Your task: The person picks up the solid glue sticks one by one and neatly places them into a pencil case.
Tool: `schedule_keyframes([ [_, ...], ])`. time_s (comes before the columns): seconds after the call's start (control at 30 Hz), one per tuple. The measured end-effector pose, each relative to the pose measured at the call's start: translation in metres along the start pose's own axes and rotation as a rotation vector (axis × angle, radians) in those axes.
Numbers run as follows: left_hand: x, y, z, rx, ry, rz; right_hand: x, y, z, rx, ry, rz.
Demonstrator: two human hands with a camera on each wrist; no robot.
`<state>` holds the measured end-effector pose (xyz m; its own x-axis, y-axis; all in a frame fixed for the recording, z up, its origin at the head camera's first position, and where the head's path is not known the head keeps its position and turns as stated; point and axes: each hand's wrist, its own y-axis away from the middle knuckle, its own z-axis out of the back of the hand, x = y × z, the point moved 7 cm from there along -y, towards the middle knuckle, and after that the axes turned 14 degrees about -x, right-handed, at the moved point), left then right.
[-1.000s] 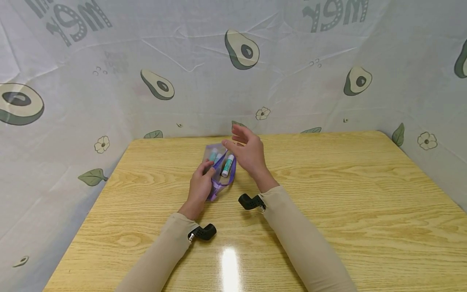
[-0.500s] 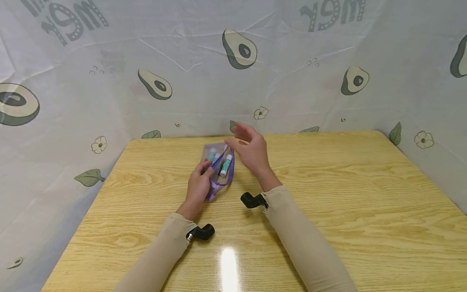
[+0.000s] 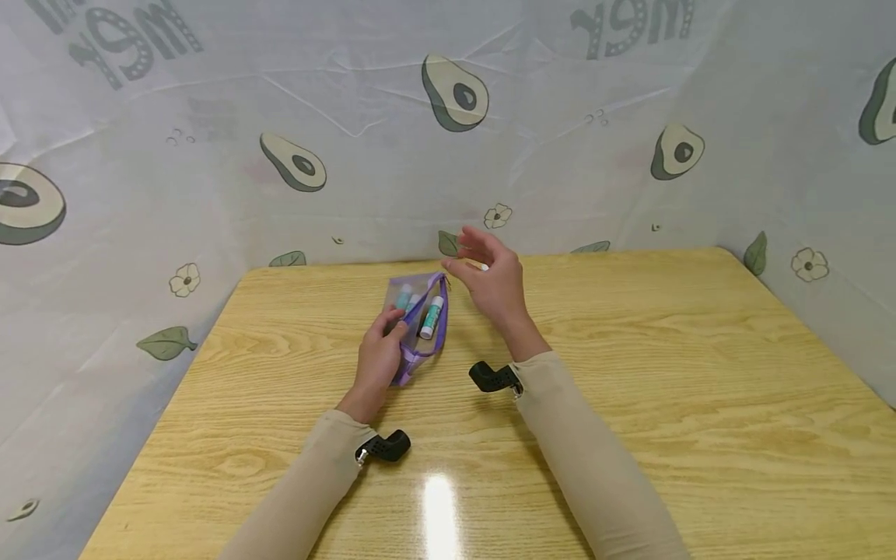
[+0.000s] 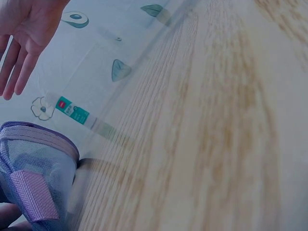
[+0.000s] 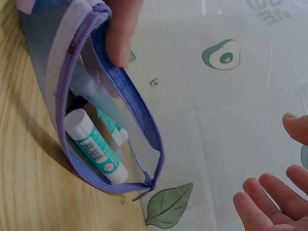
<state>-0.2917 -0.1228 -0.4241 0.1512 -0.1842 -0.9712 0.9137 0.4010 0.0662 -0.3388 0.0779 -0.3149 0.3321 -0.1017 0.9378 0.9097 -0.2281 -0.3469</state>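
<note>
My left hand (image 3: 379,358) pinches the near edge of a purple-trimmed mesh zipper pouch (image 3: 397,288), whose mouth gapes to the right. In the right wrist view, the thumb of that hand lies on the rim. Inside lies a glue stick (image 5: 96,147) with a green label, and a second glue stick (image 5: 114,129) shows partly behind it. My right hand (image 3: 495,284) is right of the pouch, apart from it, fingers loosely spread and holding nothing. Another glue stick (image 4: 72,110) stands on the table beyond the pouch; in the head view my right hand hides most of it.
The wooden table (image 3: 630,327) reaches back to a hanging cloth (image 3: 378,93) printed with avocados and leaves. Black wrist-worn pieces (image 3: 386,446) stick out from both sleeves. Light glares off the table's front.
My right hand has drifted right and slightly back from the pouch mouth. A white bit of the standing glue stick now shows behind it. My left hand stays on the pouch.
</note>
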Motion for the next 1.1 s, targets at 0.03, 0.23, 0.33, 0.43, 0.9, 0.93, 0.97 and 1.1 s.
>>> schedule_keyframes([
  [0.03, 0.0, 0.0, 0.0, 0.001, 0.001, 0.001, 0.001, -0.001, 0.001, -0.002, -0.003, 0.003],
  [0.23, -0.003, 0.001, 0.001, 0.003, 0.008, -0.003, 0.003, -0.005, 0.01, -0.021, -0.01, 0.005],
  [0.33, -0.003, 0.001, 0.001, 0.002, 0.007, -0.004, 0.003, -0.008, 0.016, -0.033, -0.002, 0.011],
  [0.43, -0.002, 0.002, 0.0, 0.004, 0.006, 0.0, 0.004, -0.009, 0.021, -0.048, 0.01, 0.021],
  [0.9, 0.0, 0.0, 0.001, 0.01, 0.013, 0.007, 0.004, -0.018, 0.04, -0.123, -0.022, 0.017],
  [0.93, 0.0, 0.0, 0.001, 0.01, 0.013, 0.006, 0.004, -0.018, 0.041, -0.129, -0.025, 0.014],
  [0.97, 0.0, 0.0, 0.001, 0.01, 0.012, 0.006, 0.004, -0.019, 0.043, -0.134, -0.03, 0.011],
  [1.1, 0.001, 0.0, 0.001, 0.013, 0.016, 0.004, 0.003, -0.02, 0.045, -0.149, -0.035, 0.002],
])
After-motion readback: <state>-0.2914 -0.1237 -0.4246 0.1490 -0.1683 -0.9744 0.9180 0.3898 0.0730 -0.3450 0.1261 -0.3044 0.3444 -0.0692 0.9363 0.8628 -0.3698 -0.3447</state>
